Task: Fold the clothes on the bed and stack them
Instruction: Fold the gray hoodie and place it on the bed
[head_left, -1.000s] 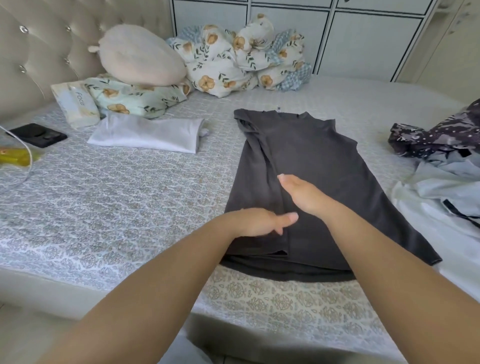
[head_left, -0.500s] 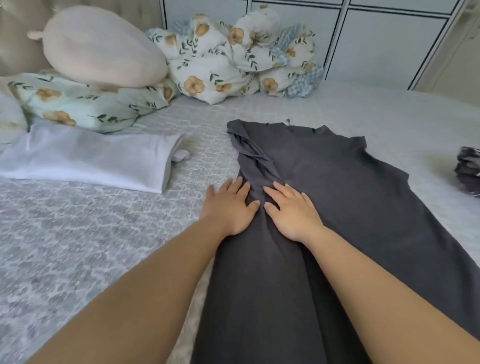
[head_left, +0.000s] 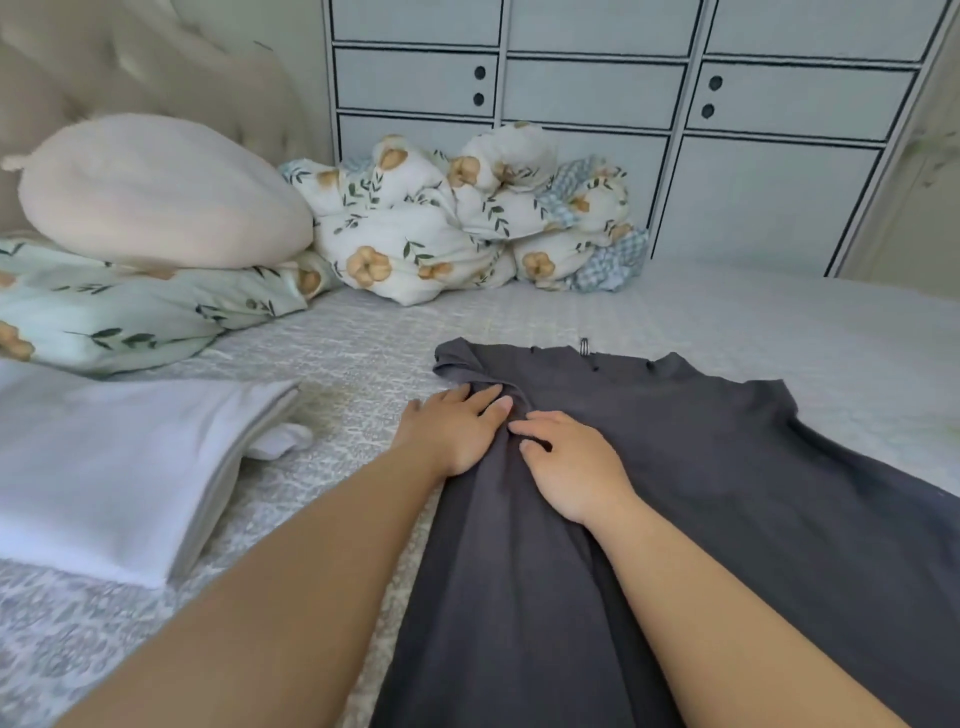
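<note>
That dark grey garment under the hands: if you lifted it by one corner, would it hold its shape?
Probably not. The dark grey garment lies limp and bunches in soft folds by the left hand, so it would likely droop. It looks thin, so probably light.

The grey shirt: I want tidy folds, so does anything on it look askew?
Yes. The folded-in left edge of the grey shirt is bunched and wrinkled near the collar, just beyond the left hand and right hand lying on it. The right sleeve is not folded in yet.
</note>
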